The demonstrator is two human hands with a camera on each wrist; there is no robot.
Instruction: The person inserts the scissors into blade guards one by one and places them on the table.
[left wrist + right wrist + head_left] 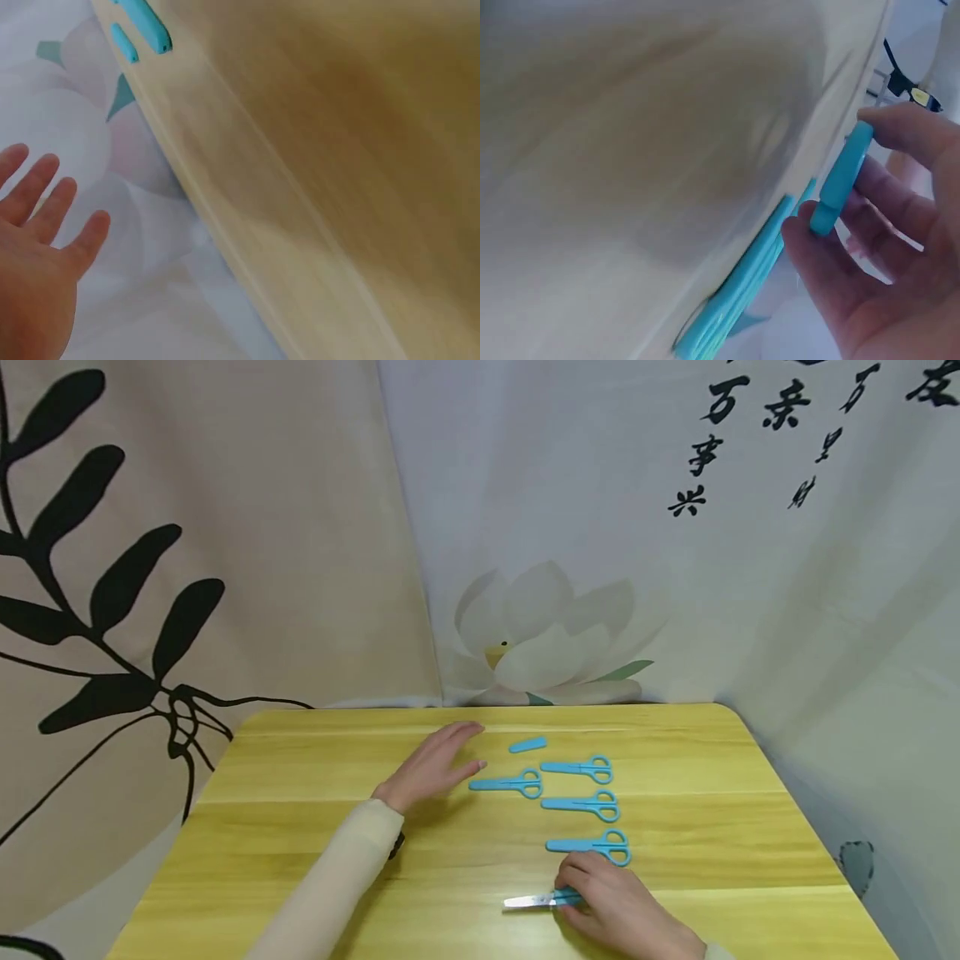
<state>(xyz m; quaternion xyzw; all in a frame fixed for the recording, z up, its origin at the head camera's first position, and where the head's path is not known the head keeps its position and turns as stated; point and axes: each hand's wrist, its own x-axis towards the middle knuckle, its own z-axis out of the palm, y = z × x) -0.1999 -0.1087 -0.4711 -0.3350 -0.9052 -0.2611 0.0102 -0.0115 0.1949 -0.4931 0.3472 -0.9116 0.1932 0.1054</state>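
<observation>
My right hand (618, 902) pinches a pair of scissors (531, 902) by the blue handles near the table's front. Their bare metal blades point left. In the right wrist view the blue handle (844, 180) sits between thumb and fingers. Several blue scissors with covered blades lie in a group beyond that hand, the closest pair (577, 845) partly behind it. My left hand (435, 768) reaches over the far left part of the table with fingers extended, holding nothing. Just right of its thumb lie covered scissors (498, 784). A loose blue blade cover (528, 745) lies farther back.
The wooden table (712, 860) has rounded corners at the back. Behind it hangs a pale curtain (300, 527) with a lotus print, dark leaves and black characters. Two more covered scissors, one pair (577, 767) above another (579, 804), lie mid-table.
</observation>
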